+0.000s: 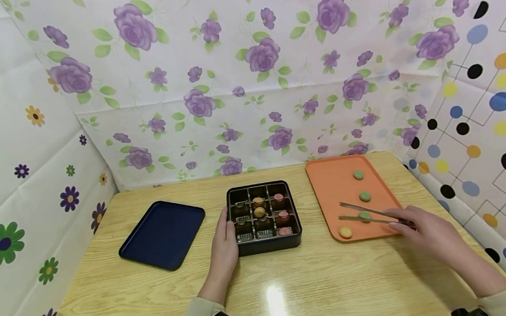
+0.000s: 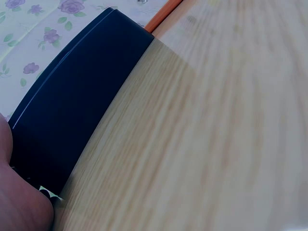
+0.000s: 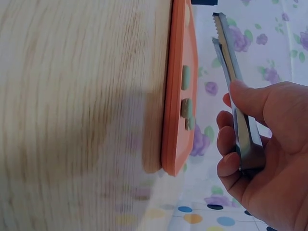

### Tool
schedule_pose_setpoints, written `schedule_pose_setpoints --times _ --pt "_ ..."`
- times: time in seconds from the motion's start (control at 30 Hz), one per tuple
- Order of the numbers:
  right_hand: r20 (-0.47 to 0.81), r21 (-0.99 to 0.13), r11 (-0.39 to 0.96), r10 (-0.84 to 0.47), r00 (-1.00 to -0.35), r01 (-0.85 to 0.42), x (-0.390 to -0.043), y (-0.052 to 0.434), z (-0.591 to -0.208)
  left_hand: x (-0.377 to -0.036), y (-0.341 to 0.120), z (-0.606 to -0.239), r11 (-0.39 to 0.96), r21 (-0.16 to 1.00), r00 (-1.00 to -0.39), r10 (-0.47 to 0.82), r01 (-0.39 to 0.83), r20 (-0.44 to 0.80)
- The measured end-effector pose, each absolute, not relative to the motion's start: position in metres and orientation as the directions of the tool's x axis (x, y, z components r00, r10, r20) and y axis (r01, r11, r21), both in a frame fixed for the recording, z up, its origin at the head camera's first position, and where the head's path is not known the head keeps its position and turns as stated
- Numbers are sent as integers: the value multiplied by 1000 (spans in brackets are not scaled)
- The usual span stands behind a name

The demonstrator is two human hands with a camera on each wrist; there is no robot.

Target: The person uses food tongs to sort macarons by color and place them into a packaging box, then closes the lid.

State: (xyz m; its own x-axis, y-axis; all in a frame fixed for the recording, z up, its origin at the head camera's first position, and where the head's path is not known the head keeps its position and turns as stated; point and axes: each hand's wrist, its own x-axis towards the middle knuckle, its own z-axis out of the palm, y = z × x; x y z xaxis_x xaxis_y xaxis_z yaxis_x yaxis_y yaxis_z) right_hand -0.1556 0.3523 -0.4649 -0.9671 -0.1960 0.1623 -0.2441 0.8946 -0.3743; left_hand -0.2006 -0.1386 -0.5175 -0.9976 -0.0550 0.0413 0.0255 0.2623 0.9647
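Note:
A dark box (image 1: pixel 268 245) with a clear divided insert stands mid-table. Pink macarons (image 1: pixel 285 231) sit in its right column and tan macarons (image 1: pixel 259 212) in the middle one. My left hand (image 1: pixel 225 245) rests along the box's left side with its fingers fairly straight. In my right hand (image 1: pixel 432 231) I hold metal tongs (image 3: pixel 237 91), their tips apart with nothing between them. They hover over the orange tray (image 1: pixel 332 186). Three green macarons (image 1: pixel 365 196) lie on that tray, one partly behind the tongs, and a yellow macaron (image 1: pixel 345 232) is at its near left corner.
Left of the box lies a dark blue tray or lid (image 1: pixel 161 235) on the wooden table (image 1: pixel 332 284). Patterned cloth walls (image 1: pixel 232 120) enclose the back and both sides.

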Motion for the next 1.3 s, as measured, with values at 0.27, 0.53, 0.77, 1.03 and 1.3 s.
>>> schedule_pose_setpoints --times 0.27,0.53,0.77,1.03,1.3 --pt "185 -344 895 -230 -955 -282 -153 357 -469 -200 -139 -517 264 964 -998 -54 29 45" --pt "162 -352 887 -256 -953 -298 -151 360 -471 -199 -139 -517 267 963 -997 -55 29 45" --pt "159 -359 876 -283 -946 -323 -151 365 -473 -200 -139 -517 269 963 -998 -50 34 49" --pt "152 -345 882 -286 -946 -322 -152 367 -479 -199 -138 -517 272 962 -998 -56 25 41" --pt "144 -343 885 -282 -949 -315 -150 367 -484 -200 -139 -518 271 962 -998 -50 29 44"
